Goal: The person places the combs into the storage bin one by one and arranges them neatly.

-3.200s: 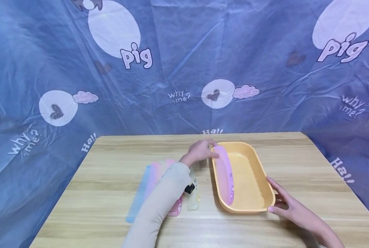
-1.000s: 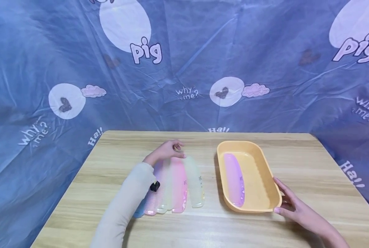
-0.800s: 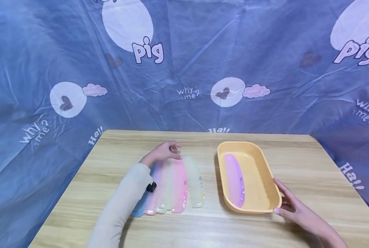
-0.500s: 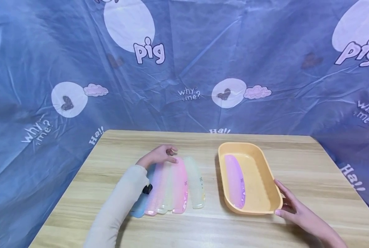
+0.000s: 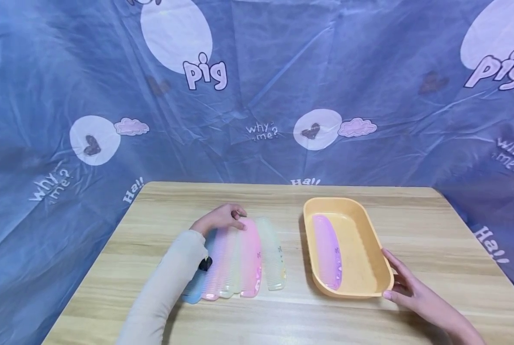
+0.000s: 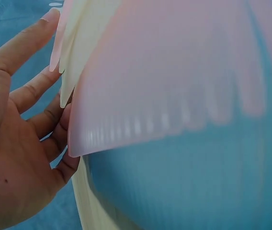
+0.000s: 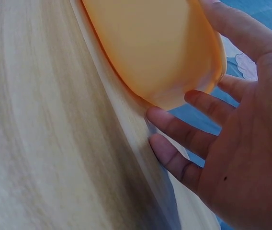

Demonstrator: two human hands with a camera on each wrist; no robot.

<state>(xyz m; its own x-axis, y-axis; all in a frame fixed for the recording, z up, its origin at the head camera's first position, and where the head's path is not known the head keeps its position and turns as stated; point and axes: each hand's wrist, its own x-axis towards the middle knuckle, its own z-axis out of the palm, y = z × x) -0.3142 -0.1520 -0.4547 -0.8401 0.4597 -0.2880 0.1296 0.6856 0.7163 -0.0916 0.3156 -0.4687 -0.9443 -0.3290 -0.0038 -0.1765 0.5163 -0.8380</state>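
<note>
Several combs overlap in a fan on the wooden table. The pink comb (image 5: 251, 258) lies at the right of the fan, with the blue comb (image 5: 193, 291) at its left. My left hand (image 5: 220, 218) is over the far ends, its thumb at the pink comb's tip and a gap showing between thumb and index finger. A pale green comb (image 5: 272, 256) lies beside the pink one. My right hand (image 5: 412, 290) holds the near right corner of a yellow plastic tray (image 5: 379, 290), fingers spread along its outer wall. Inside, along the left wall, lies a purple comb (image 5: 327, 251).
The wooden table (image 5: 261, 321) extends around the combs and the tray. Behind and beside it hangs a blue printed cloth (image 5: 257, 158). A black wrist device (image 5: 205, 263) shows at the left sleeve.
My left hand has let go of the purple comb, which now lies in the tray, and has moved left to the fanned combs. My right hand has stayed on the tray.
</note>
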